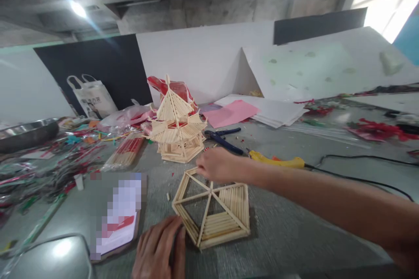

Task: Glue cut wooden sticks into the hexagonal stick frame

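A flat hexagonal frame of thin wooden sticks (225, 221) lies on the grey table, with spokes meeting at its middle. Two of its wedges are filled with rows of sticks; others are open or partly lined. My left hand (160, 248) rests at the frame's near left side, fingers loosely bent with fingertips at its edge and thumb apart. Over the far edge, my right hand (212, 164) is closed, fingertips pointing down; whatever they hold is hidden. Just behind stands a tiered pagoda model (176, 128) made of the same sticks.
Blue-handled pliers (225, 139) and a yellow glue gun (276, 160) with a black cable lie beyond my right arm. A phone (122, 213) lies left of the frame. Bundled sticks (126, 150), a metal bowl (29, 134), pink paper (231, 113) and craft scraps surround the work.
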